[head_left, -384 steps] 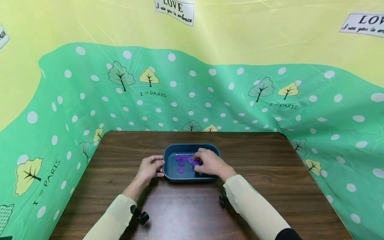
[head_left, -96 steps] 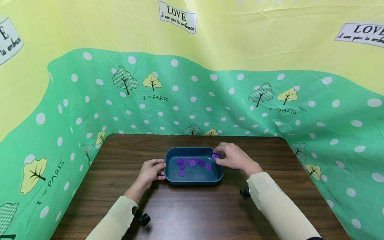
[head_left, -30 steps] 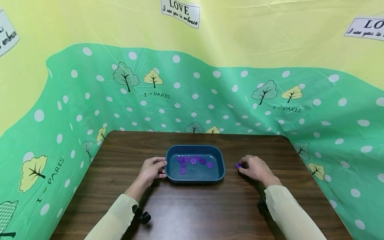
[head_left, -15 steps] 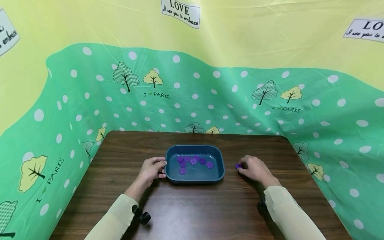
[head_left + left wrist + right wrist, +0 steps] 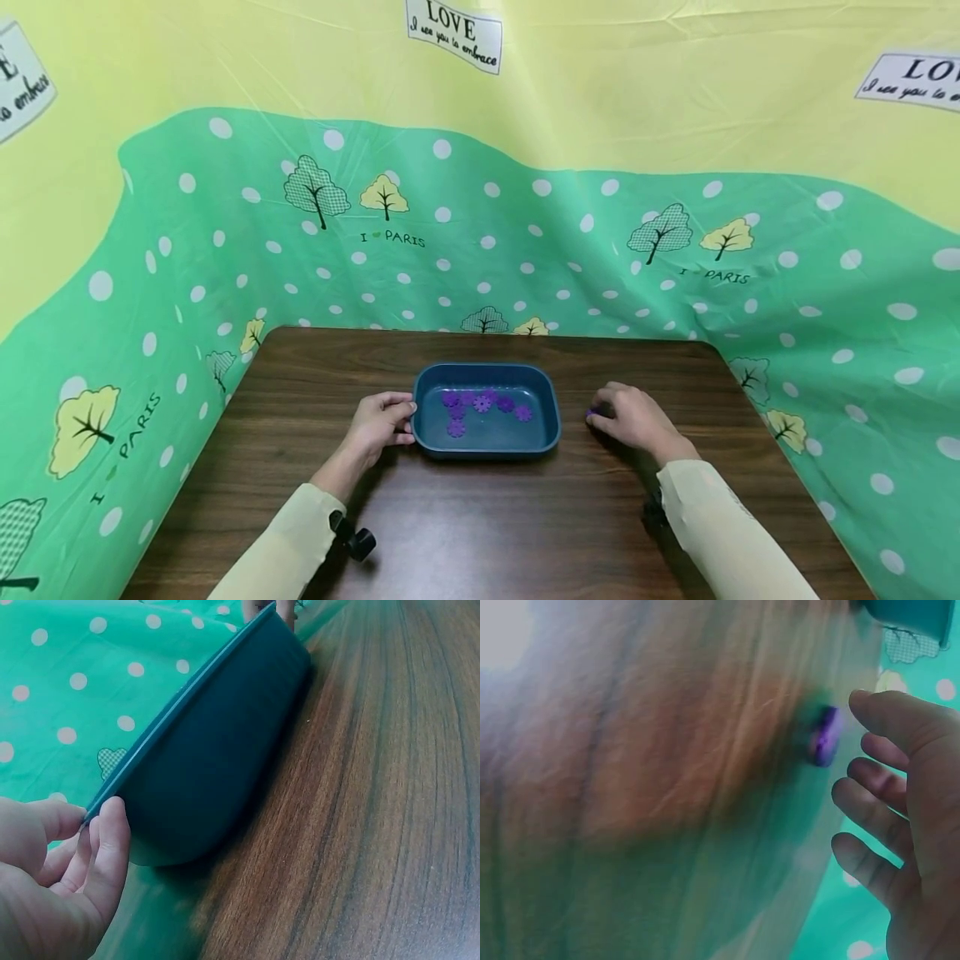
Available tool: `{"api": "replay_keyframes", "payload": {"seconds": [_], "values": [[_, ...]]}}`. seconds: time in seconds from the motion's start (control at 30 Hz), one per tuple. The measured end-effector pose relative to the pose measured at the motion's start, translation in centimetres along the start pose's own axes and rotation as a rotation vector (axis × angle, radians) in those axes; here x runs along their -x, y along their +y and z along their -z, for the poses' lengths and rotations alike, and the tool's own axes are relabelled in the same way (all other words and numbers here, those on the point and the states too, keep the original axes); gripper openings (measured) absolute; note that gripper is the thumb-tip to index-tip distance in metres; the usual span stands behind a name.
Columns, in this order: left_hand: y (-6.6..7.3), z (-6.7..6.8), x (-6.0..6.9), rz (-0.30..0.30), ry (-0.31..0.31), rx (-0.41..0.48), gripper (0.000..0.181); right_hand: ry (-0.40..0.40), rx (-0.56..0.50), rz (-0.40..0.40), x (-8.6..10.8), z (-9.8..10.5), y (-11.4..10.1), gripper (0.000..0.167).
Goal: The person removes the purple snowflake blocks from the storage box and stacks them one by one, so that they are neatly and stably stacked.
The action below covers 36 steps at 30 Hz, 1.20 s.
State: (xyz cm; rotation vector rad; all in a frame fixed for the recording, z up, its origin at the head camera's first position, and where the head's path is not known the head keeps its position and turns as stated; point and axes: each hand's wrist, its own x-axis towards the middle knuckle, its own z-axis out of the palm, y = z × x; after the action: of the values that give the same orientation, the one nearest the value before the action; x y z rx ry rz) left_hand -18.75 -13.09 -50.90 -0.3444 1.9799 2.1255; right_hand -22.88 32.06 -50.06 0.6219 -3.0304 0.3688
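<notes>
My left hand point(image 5: 381, 421) pinches the left rim of a dark blue tray point(image 5: 487, 455), thumb above and fingers under the lip, as the left wrist view point(image 5: 75, 877) confirms. Inside the tray lie several purple flower-shaped plastic discs point(image 5: 482, 403), mostly towards its back and left. My right hand point(image 5: 636, 419) is just right of the tray, low over the table. Beside its fingertips a purple disc point(image 5: 825, 736) rests on the wood. In the right wrist view the fingers point(image 5: 877, 814) are spread and slightly bent, apart from that disc. Head-on, the hand hides most of it.
The brown wood-grain table point(image 5: 450, 533) extends around the tray on all sides. A green and yellow printed cloth point(image 5: 480, 208) hangs behind and along both sides of it. A black wrist device point(image 5: 352, 537) juts out from my left sleeve.
About three seconds ago my right hand held a purple disc over the tray's right end. It then moved right to the table, and its fingers now stand off the disc. The left hand stays put.
</notes>
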Motion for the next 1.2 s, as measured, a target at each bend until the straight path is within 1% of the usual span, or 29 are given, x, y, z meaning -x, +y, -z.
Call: {"api": "replay_keyframes", "payload": {"seconds": [0.23,0.33,0.57,0.77,0.97,1.2], "values": [[-0.1,0.0,0.0,-0.006,-0.002,0.002,0.037,0.05,-0.002,0.068,-1.3,1.1,-1.3,0.021],[-0.1,0.0,-0.1,-0.005,-0.003,0.004,0.037,0.065,-0.002,0.095,-1.8,1.7,-2.0,0.023],[-0.1,-0.1,-0.3,-0.005,-0.003,-0.004,0.035,0.076,-0.024,0.119,-3.0,3.0,-3.6,0.027],[-0.1,-0.1,-0.5,-0.001,0.0,-0.006,0.034,0.087,-0.051,0.162,-4.0,4.0,-5.3,0.027],[-0.1,-0.1,-0.4,-0.007,-0.002,-0.003,0.035,0.08,-0.056,0.194,-4.8,4.4,-7.1,0.029],[-0.4,0.1,-0.3,-0.006,-0.001,0.001,0.036,0.058,-0.054,0.215,-5.4,4.2,-9.2,0.028]]}}
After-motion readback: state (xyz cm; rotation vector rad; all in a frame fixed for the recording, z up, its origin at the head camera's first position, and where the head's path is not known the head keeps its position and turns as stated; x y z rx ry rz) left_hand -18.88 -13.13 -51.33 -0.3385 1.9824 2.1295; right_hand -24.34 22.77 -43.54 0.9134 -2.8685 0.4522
